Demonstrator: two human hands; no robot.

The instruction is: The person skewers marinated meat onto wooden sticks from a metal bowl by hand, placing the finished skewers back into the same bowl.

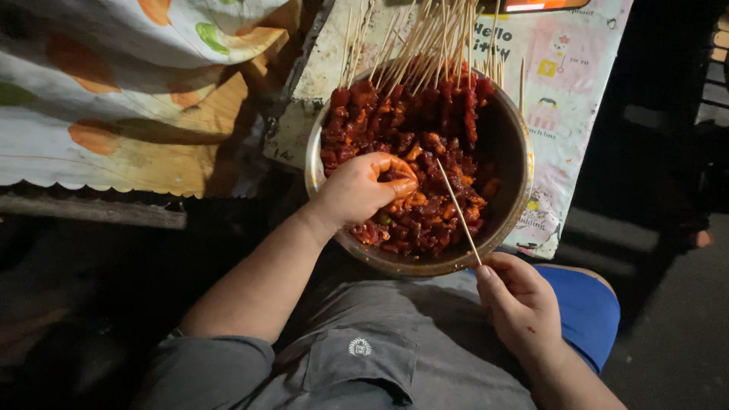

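A round metal bowl point(521, 163) sits before me, filled with red marinated meat pieces point(425, 144). Several filled skewers point(425, 45) lean against its far rim, sticks pointing away. My left hand point(363, 188) reaches into the bowl with fingers curled on a piece of meat. Just past the near rim, my right hand point(521, 304) grips a bare wooden skewer point(459, 211), its tip slanting up over the meat.
The bowl rests on a small table with a patterned pink and white cover point(566, 68). A cloth with orange and green shapes point(129, 91) lies at the left. My lap in grey cloth point(364, 349) is below; dark ground lies at the right.
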